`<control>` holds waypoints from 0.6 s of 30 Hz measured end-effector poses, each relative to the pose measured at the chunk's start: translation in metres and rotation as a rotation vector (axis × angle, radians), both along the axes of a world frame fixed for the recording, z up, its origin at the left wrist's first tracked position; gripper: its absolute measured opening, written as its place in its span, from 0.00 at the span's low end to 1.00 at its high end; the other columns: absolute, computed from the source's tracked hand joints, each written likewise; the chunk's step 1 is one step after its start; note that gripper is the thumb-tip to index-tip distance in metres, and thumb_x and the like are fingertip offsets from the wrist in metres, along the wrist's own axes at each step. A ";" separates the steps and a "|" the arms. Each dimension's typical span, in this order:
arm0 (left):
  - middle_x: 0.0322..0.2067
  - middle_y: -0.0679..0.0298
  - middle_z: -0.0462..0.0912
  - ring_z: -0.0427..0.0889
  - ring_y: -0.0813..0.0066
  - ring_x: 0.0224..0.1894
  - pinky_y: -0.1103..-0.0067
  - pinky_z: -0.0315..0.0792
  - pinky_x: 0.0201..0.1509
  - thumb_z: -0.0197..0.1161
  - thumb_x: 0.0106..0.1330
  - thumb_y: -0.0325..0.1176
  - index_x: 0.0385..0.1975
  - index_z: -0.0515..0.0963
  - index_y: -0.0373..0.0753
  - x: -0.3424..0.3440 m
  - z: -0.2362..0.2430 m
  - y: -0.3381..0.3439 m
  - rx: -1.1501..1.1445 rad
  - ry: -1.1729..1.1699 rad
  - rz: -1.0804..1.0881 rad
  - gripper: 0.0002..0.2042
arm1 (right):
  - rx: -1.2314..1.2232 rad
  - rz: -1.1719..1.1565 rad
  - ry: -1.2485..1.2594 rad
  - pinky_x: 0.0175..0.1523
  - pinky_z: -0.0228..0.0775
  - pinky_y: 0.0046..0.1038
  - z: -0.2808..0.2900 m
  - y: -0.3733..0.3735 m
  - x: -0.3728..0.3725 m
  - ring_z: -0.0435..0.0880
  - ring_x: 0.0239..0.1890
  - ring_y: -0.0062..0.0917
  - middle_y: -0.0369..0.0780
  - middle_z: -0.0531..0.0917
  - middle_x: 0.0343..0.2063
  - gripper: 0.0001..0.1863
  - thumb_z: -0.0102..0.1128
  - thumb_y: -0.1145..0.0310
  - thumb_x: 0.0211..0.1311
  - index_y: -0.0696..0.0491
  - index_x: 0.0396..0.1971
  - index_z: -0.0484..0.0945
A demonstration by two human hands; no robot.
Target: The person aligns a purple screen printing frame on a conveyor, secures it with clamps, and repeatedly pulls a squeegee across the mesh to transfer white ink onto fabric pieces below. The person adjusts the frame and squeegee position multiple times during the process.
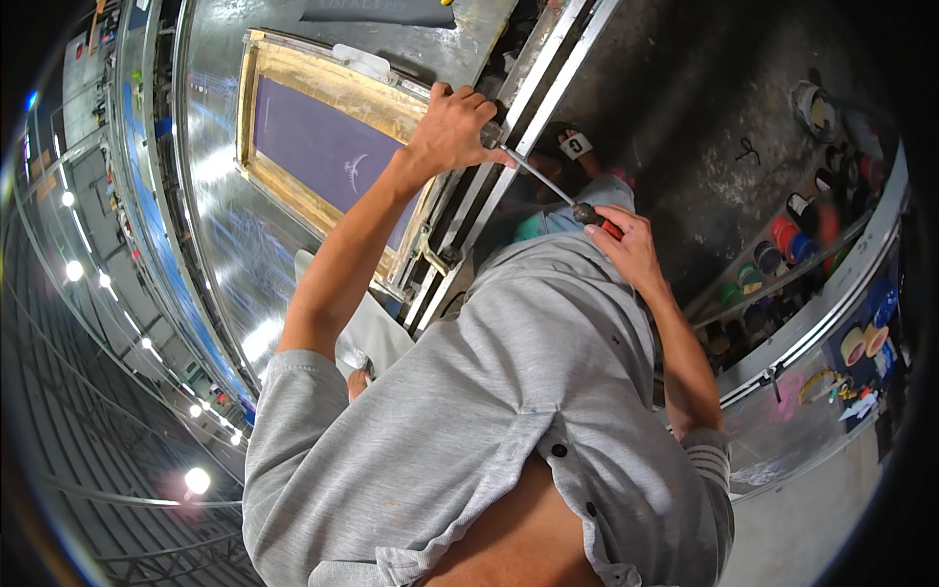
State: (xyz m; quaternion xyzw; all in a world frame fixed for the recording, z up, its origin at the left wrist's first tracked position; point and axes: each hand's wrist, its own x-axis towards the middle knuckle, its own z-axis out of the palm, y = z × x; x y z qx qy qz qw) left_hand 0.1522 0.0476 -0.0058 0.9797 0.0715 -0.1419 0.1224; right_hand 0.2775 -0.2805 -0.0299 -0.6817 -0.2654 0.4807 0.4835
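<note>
My left hand (452,132) is curled at the right edge of a wooden-framed screen (318,147) with a purple mesh, its fingers around a small fitting (492,135) that is mostly hidden. A long metal screwdriver shaft (543,178) runs from beside that hand down to my right hand (631,245), which is closed on the red and dark handle (608,227). The screen lies tilted on a shiny metal platen (210,225), and a metal clamp (430,249) sits at its lower right, beside aluminium rails (553,88).
Paint containers (787,240) line a low shelf at right, near a bucket (814,108) on the dark floor. Tape rolls (861,342) and small items lie on a surface at far right. My sandalled foot (577,145) shows beyond the rail. Long rails (137,196) curve along the left.
</note>
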 end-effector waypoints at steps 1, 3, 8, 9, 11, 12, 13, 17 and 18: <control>0.37 0.58 0.84 0.80 0.61 0.48 0.61 0.62 0.58 0.71 0.41 0.73 0.37 0.83 0.35 -0.001 0.000 0.000 0.004 0.000 0.002 0.41 | -0.019 -0.008 0.019 0.36 0.69 0.27 0.002 0.000 0.000 0.76 0.27 0.26 0.41 0.79 0.27 0.15 0.70 0.69 0.60 0.63 0.43 0.83; 0.37 0.58 0.84 0.80 0.61 0.48 0.61 0.62 0.58 0.71 0.42 0.73 0.37 0.83 0.35 -0.002 -0.001 0.001 0.011 0.001 0.003 0.41 | 0.012 0.018 -0.003 0.33 0.69 0.24 -0.002 0.000 0.000 0.75 0.26 0.19 0.39 0.81 0.30 0.16 0.70 0.72 0.61 0.66 0.44 0.82; 0.34 0.58 0.83 0.81 0.61 0.46 0.61 0.63 0.58 0.67 0.44 0.76 0.34 0.83 0.35 -0.003 -0.003 0.002 0.017 -0.053 -0.028 0.42 | 0.036 0.047 -0.052 0.35 0.70 0.22 -0.001 0.002 0.003 0.77 0.27 0.18 0.41 0.83 0.32 0.16 0.71 0.74 0.58 0.67 0.44 0.82; 0.32 0.59 0.83 0.81 0.61 0.45 0.60 0.64 0.57 0.65 0.44 0.78 0.33 0.83 0.35 -0.003 -0.004 0.002 0.019 -0.082 -0.038 0.42 | 0.042 0.061 -0.071 0.36 0.70 0.23 -0.001 0.003 0.005 0.78 0.28 0.20 0.41 0.83 0.32 0.16 0.71 0.75 0.58 0.66 0.44 0.82; 0.33 0.59 0.83 0.81 0.61 0.45 0.60 0.63 0.58 0.65 0.45 0.78 0.33 0.83 0.35 -0.002 -0.003 0.002 0.006 -0.057 -0.033 0.42 | 0.059 0.067 -0.099 0.39 0.72 0.24 -0.001 0.004 0.006 0.80 0.30 0.23 0.43 0.83 0.33 0.17 0.72 0.75 0.57 0.66 0.44 0.82; 0.33 0.59 0.83 0.81 0.61 0.46 0.60 0.63 0.58 0.65 0.45 0.78 0.33 0.83 0.35 -0.002 -0.003 0.002 0.001 -0.044 -0.030 0.43 | 0.072 0.058 -0.107 0.40 0.73 0.24 -0.001 0.004 0.006 0.81 0.31 0.26 0.44 0.84 0.33 0.17 0.72 0.75 0.56 0.65 0.44 0.82; 0.34 0.58 0.83 0.81 0.61 0.46 0.60 0.63 0.58 0.66 0.44 0.77 0.34 0.83 0.35 -0.002 -0.003 0.002 0.005 -0.032 -0.027 0.42 | 0.086 0.049 -0.116 0.42 0.74 0.25 -0.001 0.005 0.006 0.83 0.33 0.28 0.45 0.84 0.33 0.17 0.73 0.74 0.56 0.65 0.44 0.82; 0.36 0.58 0.83 0.80 0.60 0.47 0.61 0.61 0.59 0.67 0.46 0.75 0.35 0.82 0.35 -0.003 -0.003 0.002 0.006 -0.015 -0.031 0.41 | 0.049 0.014 -0.275 0.46 0.76 0.30 0.000 0.009 0.001 0.85 0.39 0.37 0.44 0.84 0.38 0.19 0.74 0.73 0.54 0.61 0.46 0.82; 0.36 0.58 0.83 0.81 0.60 0.47 0.62 0.61 0.59 0.67 0.48 0.75 0.35 0.82 0.34 -0.002 -0.001 0.003 0.005 -0.019 -0.035 0.40 | 0.026 0.011 -0.307 0.47 0.77 0.31 0.004 0.011 0.002 0.86 0.40 0.38 0.43 0.84 0.40 0.19 0.74 0.73 0.54 0.60 0.46 0.82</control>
